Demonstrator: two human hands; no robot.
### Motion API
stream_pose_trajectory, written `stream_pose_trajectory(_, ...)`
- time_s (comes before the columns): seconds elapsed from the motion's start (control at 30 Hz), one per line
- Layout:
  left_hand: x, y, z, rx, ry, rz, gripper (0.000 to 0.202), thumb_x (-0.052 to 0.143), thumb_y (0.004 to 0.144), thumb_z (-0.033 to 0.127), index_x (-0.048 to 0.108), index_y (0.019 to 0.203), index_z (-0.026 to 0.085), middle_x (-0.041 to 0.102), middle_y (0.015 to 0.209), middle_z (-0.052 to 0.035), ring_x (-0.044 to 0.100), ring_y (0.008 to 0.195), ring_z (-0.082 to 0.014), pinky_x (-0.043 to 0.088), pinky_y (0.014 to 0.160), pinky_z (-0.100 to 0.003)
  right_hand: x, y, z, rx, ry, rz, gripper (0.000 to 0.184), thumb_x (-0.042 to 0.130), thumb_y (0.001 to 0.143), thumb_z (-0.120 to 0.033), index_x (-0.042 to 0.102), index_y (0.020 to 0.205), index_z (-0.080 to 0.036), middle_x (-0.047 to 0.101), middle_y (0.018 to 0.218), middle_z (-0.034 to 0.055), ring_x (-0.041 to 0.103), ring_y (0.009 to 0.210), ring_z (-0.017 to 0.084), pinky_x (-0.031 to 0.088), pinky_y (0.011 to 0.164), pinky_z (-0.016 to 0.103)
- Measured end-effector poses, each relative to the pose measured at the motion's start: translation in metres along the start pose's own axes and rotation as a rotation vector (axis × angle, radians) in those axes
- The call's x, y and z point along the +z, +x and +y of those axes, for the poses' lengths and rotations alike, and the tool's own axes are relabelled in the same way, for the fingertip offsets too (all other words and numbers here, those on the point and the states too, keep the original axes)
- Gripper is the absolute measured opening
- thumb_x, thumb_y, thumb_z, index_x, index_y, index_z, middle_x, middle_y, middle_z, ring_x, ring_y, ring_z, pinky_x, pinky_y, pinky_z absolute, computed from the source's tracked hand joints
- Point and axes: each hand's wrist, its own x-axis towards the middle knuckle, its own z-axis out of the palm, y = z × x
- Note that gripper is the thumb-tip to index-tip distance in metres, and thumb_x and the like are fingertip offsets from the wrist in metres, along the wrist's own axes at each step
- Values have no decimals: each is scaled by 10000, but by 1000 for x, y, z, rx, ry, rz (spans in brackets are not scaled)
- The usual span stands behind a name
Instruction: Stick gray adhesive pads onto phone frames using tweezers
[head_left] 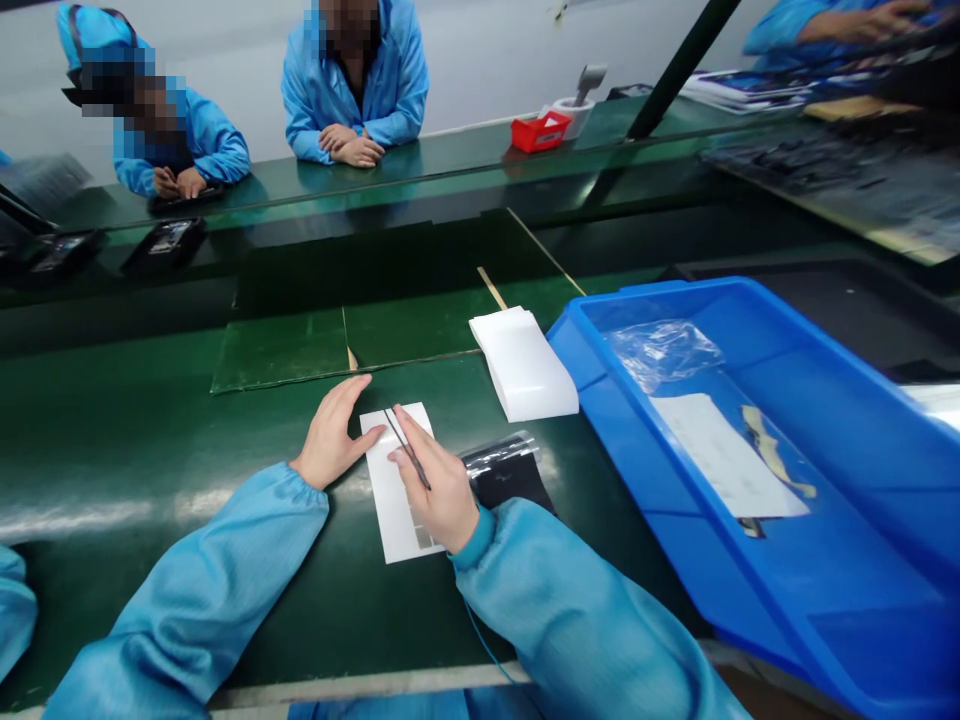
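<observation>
A white sheet [388, 515] lies on the green bench in front of me, with small grey patches near its lower right edge. My left hand [336, 437] is spread at its upper left, the thumb reaching over the paper. Over the sheet's right side, my right hand [441, 490] grips dark, thin tweezers [399, 436], their tips pointing toward the far edge. Whether the tips hold anything is too small to tell. Just right of that hand lies a black sheet [514, 486] with a curled clear film [499, 453], partly covered by my sleeve.
A stack of white sheets [529, 368] stands beside a big blue bin [739, 292] holding a clear bag [664, 352] and paper [724, 455]. A green board [292, 345] lies ahead. Across the bench are co-workers, a red box [540, 133] and black devices [165, 245].
</observation>
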Motion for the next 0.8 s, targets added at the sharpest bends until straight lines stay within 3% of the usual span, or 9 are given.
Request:
stream_pose_trajectory(0.17,0,-1,-1,2,6,20,608,625,871,197,427,1446,196,548,1407,-120,516,1319,-265,439,1129,-439,2,-1,4,-4,-22,-118,444,481,1013,-183,501,1455,-209,615,1385,86,632,1235,209,537,1071,338)
stream_pose_trajectory(0.43,0,-1,-1,2,-14,40,497,626,878,223,503,1359,186,616,1287,-114,579,1216,-253,487,1054,-415,0,1,2,-8,-1,-57,375,491,1016,-178,577,1378,-218,657,1334,54,669,1176,185,555,1029,313)
stream_pose_trajectory(0.63,0,0,0,3,-24,57,456,647,913,283,513,1341,198,638,1233,-103,597,1161,-239,501,1009,-396,3,-1,1,63,-65,52,188,597,973,-229,700,1129,-206,776,1025,56,748,902,208,584,840,323)
stream_pose_trajectory(0.8,-2,0,2,-6,-38,87,443,651,901,262,520,1319,204,648,1162,-91,612,1105,-232,515,973,-389,2,-2,0,161,-107,12,143,623,947,-284,705,1039,-210,756,821,36,711,699,185,522,676,278)
